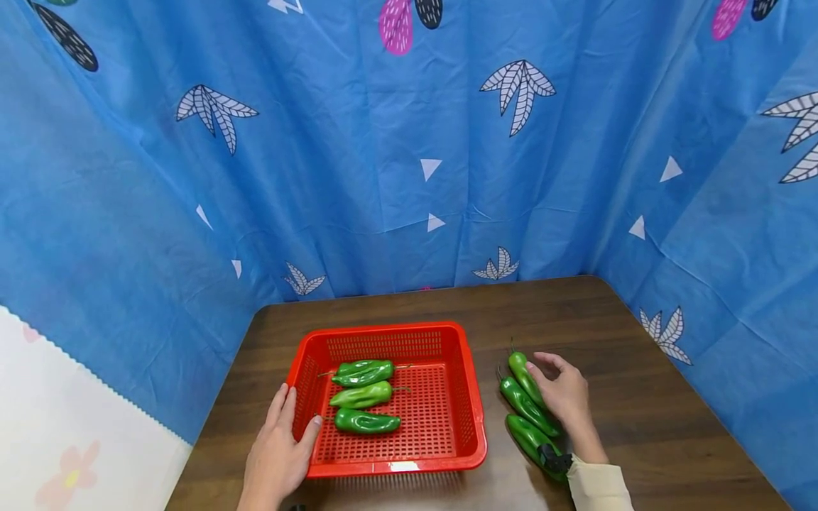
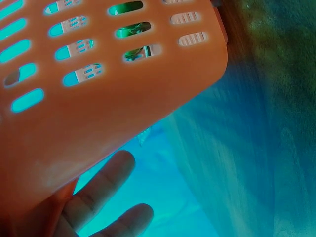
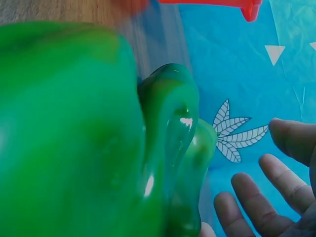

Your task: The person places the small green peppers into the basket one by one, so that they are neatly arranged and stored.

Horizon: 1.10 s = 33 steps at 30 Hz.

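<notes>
A red plastic basket [image 1: 473, 426] with slotted walls stands on the table, several green peppers [image 1: 367, 421] lying in its left part. My left hand [image 1: 277, 454] rests at the basket's left rim, thumb over the edge and fingers along the outside. In the left wrist view, two straight fingers [image 2: 106, 182] show beyond the orange-looking basket wall [image 2: 123, 108]. Three more green peppers [image 1: 527, 404] lie slanted to the right of the basket. Over the farthest, lighter pepper [image 1: 519, 365], my right hand [image 1: 562, 387] hovers with parted fingers and holds nothing. Large peppers [image 3: 69, 128] fill the right wrist view's left side.
The brown wooden table [image 1: 664, 426] reaches out on both sides of the basket. A blue patterned curtain [image 1: 383, 177] hangs along its back and sides. A black band [image 1: 554, 458] at the right wrist covers part of the nearest loose pepper.
</notes>
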Tool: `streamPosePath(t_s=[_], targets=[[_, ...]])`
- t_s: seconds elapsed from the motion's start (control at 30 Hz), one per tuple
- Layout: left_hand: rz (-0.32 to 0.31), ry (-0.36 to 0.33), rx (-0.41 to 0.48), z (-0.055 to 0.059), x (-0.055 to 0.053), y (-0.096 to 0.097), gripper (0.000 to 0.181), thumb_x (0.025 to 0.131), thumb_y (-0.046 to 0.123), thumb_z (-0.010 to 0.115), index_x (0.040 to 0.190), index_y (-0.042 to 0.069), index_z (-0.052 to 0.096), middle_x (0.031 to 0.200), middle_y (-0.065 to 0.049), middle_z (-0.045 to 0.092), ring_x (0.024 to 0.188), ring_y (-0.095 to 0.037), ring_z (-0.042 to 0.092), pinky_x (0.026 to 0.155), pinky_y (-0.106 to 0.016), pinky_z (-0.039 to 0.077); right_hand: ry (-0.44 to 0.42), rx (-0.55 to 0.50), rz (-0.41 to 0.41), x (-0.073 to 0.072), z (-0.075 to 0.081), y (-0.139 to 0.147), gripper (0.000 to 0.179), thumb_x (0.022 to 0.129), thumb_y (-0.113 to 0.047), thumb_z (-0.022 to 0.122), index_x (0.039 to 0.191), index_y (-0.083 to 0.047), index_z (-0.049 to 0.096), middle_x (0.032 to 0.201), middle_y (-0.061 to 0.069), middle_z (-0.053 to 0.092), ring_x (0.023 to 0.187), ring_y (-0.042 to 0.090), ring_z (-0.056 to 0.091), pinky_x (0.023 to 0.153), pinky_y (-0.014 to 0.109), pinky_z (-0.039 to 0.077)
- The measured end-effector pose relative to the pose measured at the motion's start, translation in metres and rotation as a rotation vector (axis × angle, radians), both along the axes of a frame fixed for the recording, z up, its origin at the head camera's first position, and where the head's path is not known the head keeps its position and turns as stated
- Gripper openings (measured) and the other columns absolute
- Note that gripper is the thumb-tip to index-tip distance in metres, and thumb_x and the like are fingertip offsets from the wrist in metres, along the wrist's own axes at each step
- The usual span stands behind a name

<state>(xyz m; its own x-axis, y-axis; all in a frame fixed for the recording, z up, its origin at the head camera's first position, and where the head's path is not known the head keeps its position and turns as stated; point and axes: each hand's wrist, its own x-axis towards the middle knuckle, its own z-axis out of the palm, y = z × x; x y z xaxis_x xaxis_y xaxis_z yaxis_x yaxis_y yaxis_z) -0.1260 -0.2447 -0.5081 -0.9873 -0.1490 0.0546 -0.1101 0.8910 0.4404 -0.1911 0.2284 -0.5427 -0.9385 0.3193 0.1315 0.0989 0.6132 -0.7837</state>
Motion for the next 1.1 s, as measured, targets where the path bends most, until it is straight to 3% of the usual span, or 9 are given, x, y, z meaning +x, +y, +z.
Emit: streamPosePath(t_s=[0.4,0.67,1.1], targets=[[0.0,-0.017,-0.011,-0.0015,-0.0005,-0.0007,0.084,0.099,0.055,0.05,0.159,0.003,0.023,0.168,-0.015,0.016,0.141,-0.046,0.041,0.108,-0.068,0.038,-0.086,-0.011,0.031,0.0012,-0.0041,-0.0002,0.045,0.096,-0.034,0.067,0.131,-0.005,0.064,0.129,0.023,0.066,0.113,0.039,0.065,0.093,0.052,0.051],[-0.009,-0.006,-0.002,0.0007,-0.0016,-0.0012,0.087,0.099,0.061,0.046,0.16,0.003,0.022,0.168,-0.014,0.015,0.142,-0.046,0.041,0.108,-0.067,0.038,-0.14,0.012,0.066,-0.0007,-0.006,0.0034,0.047,0.094,-0.028,0.07,0.132,-0.001,0.062,0.131,0.027,0.063,0.112,0.044,0.066,0.084,0.05,0.055],[0.002,-0.036,-0.011,0.0019,-0.0002,-0.001,0.087,0.098,0.06,0.048,0.16,0.004,0.022,0.168,-0.014,0.014,0.142,-0.046,0.04,0.108,-0.067,0.037,-0.197,-0.002,0.038,-0.0009,-0.0077,0.0045,0.044,0.092,-0.018,0.073,0.131,0.001,0.062,0.124,0.027,0.066,0.105,0.038,0.063,0.082,0.05,0.05]])
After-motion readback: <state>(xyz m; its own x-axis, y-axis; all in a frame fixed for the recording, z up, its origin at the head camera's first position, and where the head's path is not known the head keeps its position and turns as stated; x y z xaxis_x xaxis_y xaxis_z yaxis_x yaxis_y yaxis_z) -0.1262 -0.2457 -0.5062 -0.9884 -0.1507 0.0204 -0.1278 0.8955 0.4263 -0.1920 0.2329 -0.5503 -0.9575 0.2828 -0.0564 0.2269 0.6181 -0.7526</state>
